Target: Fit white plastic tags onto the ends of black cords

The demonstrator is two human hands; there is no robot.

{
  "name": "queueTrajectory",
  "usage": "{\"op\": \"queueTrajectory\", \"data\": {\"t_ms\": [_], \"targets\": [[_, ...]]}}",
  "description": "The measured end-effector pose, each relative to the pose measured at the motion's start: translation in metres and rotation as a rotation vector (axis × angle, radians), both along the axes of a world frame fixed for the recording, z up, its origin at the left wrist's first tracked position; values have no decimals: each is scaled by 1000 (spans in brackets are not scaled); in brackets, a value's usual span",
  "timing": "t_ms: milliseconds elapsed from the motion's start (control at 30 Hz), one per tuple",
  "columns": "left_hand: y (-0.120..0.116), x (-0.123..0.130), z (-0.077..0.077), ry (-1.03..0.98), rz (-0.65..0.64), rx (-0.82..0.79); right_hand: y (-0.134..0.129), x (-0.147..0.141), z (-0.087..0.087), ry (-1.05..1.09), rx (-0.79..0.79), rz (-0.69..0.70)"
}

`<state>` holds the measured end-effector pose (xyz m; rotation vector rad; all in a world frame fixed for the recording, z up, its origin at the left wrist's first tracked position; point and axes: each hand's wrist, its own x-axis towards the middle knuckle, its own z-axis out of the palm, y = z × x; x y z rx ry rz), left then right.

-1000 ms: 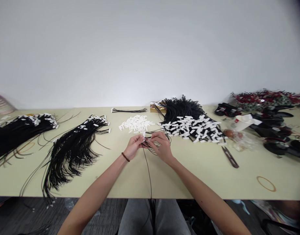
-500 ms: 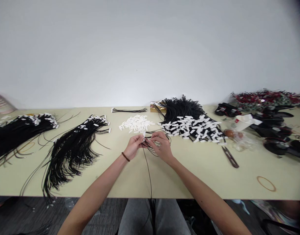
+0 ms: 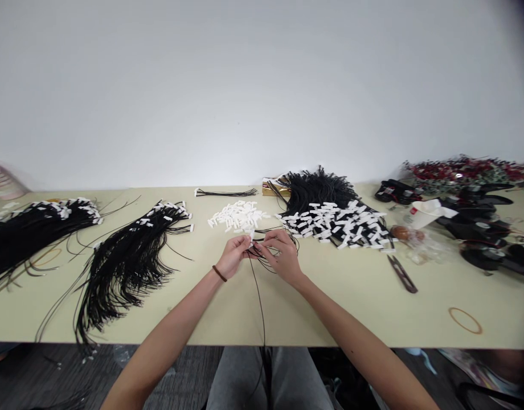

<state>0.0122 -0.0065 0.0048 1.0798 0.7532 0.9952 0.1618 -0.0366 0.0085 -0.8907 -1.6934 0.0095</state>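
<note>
Between thumb and fingers, my left hand (image 3: 235,256) pinches a small white connector (image 3: 251,234). Close beside it, my right hand (image 3: 282,254) is closed in a pinch on a thin black wire at the connector; the wire's tip is hidden by the fingers. Several black wires (image 3: 266,263) loop under and around the right hand. One long black wire (image 3: 260,302) hangs from the hands over the table's front edge toward the lap. Just beyond the hands lies a pile of loose white connectors (image 3: 238,215).
Bundles of black wires with white connectors lie left (image 3: 121,262) and far left (image 3: 35,228). Another heap of connectored wires (image 3: 330,216) is at right, near thread snips (image 3: 402,274) and a rubber band (image 3: 465,320). A paper cup (image 3: 424,214) and dark devices (image 3: 479,228) stand farther right.
Almost nothing differs. Both hands stay in the same place, with only a slight shift of the right fingers and the hanging wire.
</note>
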Motion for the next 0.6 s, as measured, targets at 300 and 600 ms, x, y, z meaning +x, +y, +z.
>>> {"op": "queueTrajectory", "data": {"t_ms": [300, 600], "targets": [[1, -1, -1, -1, -5, 4, 2, 1, -2, -39, 64, -8], [1, -1, -1, -2, -28, 14, 1, 1, -2, -74, 90, -26]]}}
